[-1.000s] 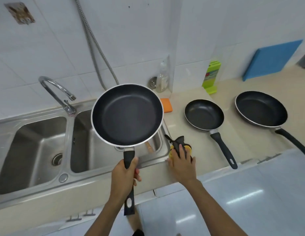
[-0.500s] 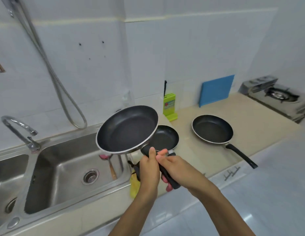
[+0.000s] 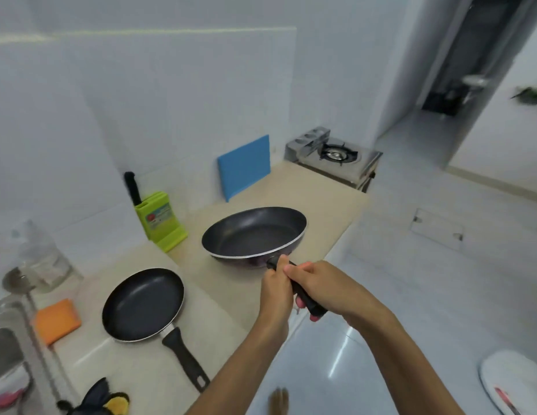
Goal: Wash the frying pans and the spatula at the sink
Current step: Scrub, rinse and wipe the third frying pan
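At the far left edge was a corner of the steel sink (image 3: pixel 5 351). Something pink lay in it, too blurry to name. Just right of the sink an orange sponge (image 3: pixel 57 320) lay on the tabletop (image 3: pixel 318 202).

Next came the small frying pan (image 3: pixel 143 304). It sat flat on the tabletop with its handle pointing near and right. No hand touched it. Behind it, by the wall, stood a green knife block (image 3: pixel 161 221).

Further right was the big frying pan (image 3: pixel 253 233), low over the tabletop and well apart from the sink. I could not tell if its bottom touched the tabletop. The left hand (image 3: pixel 276 290) was wrapped round the black handle close to the pan. The right hand (image 3: pixel 321 286) was wrapped round the same handle a bit nearer, with its fingers curled under it. A gas stove (image 3: pixel 333 154) sat at the far right end.

I think the step in hand was moving the big pan between the tabletop and the sink. I could not tell if it was clean. If it was unwashed, the next move would call for carrying it level to the left, over the small pan, to the sink. If it was clean, it would need setting down flat, and then the small pan would need picking up.
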